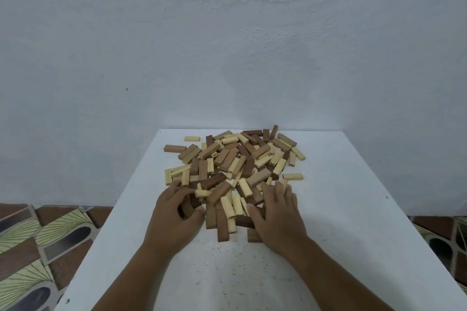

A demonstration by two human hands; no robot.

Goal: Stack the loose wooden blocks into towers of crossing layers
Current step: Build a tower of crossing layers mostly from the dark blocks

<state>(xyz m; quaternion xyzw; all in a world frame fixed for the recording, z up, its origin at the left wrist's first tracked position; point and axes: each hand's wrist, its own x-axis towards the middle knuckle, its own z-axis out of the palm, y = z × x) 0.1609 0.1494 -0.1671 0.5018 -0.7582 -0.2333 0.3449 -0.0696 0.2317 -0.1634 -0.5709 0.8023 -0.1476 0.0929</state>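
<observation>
**Block pile, both hands at near edge**

I see the loose wooden blocks (233,166) lying in one jumbled heap, pale and dark pieces mixed, on the far half of the white counter (353,209). No layers are stacked. The left hand (174,219) is curled around a dark brown block (188,207) at the pile's near-left edge. The right hand (278,217) lies flat, fingers spread, on blocks at the near-right edge. Behind stands a white wall (227,45); patterned floor tiles (38,247) flank the counter.
</observation>
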